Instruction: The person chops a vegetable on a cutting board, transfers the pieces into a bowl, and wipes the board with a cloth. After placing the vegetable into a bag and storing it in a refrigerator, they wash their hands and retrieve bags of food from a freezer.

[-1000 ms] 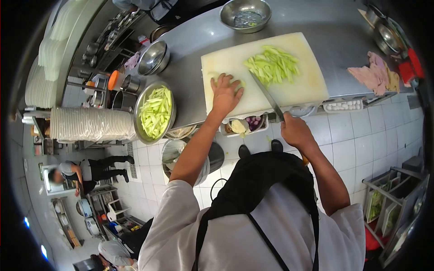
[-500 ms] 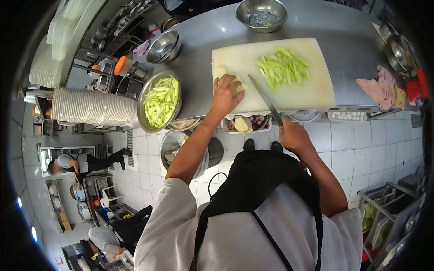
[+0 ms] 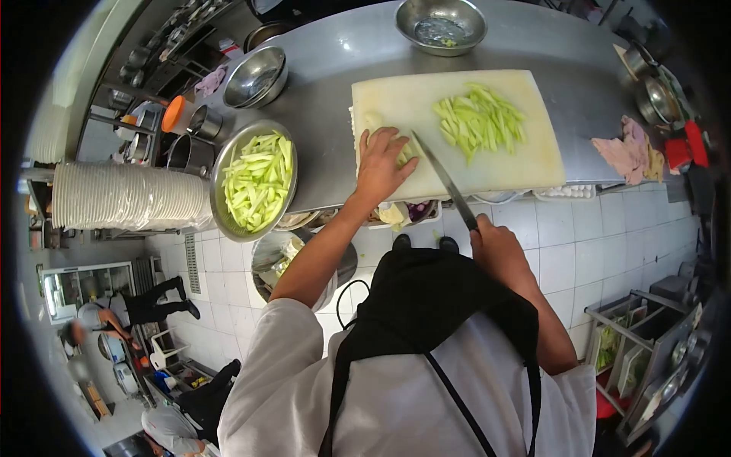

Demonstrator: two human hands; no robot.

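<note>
On the white cutting board (image 3: 426, 175), my left hand (image 3: 383, 166) curls over a pale green vegetable piece (image 3: 404, 154), mostly hidden under the palm, with thumb and fingers around it. My right hand (image 3: 500, 245) is closed round the handle of a kitchen knife (image 3: 445, 180). Its long blade slants up and left over the board, the tip just right of my left fingers and apart from them. A pile of pale green vegetable sticks (image 3: 481, 122) lies on the board's right half. Another pale piece (image 3: 373, 119) sits above my left fingertips.
Left of the board, a metal bowl (image 3: 218, 199) holds more sticks, beside stacked plates (image 3: 129, 194). Metal bowls (image 3: 255, 76) (image 3: 464, 46) stand farther back. A pink cloth (image 3: 623, 152) lies right. Below the counter are a bin (image 3: 346, 266) and a vegetable crate (image 3: 426, 213). Two people are at lower left.
The view has shifted slightly. My left hand stays on the vegetable piece, its thumb a little farther out. The knife remains in my right hand, blade on the same slant.
</note>
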